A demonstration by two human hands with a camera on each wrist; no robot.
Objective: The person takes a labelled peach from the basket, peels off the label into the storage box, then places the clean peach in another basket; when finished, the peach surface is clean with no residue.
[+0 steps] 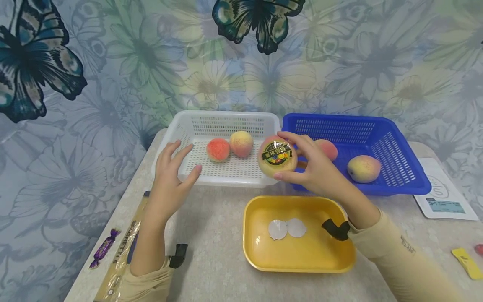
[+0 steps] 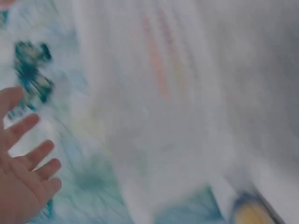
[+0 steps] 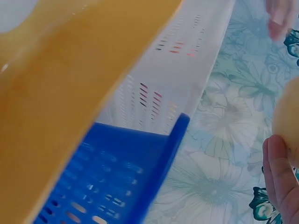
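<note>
Nearest the person, the yellow tray (image 1: pixel 260 247) sits on the table (image 1: pixel 211 260) and holds two round white paper discs (image 1: pixel 286 228). Left of the tray, at the table's edge, lies a long packet (image 1: pixel 124 251) lettered "SPAGHETTI", with a purple-wrapped sweet (image 1: pixel 103 248) beside it. Right of the tray lie a yellow slip (image 1: pixel 467 262) and a white card (image 1: pixel 441 197) whose print is too small to read. Just beyond the tray, the right hand (image 1: pixel 320 167) holds a peach (image 1: pixel 276 156) between curled fingers and thumb; the peach bears a round black-and-gold sticker (image 1: pixel 277 152) whose writing cannot be read. The left hand (image 1: pixel 171 176) hovers with fingers spread and relaxed, holding nothing, over the near left corner of the white basket (image 1: pixel 222 119). That basket, behind the tray, holds two peaches (image 1: pixel 229 146). The blue basket (image 1: pixel 407 167), behind and right of the tray, holds two more peaches (image 1: pixel 363 168).
</note>
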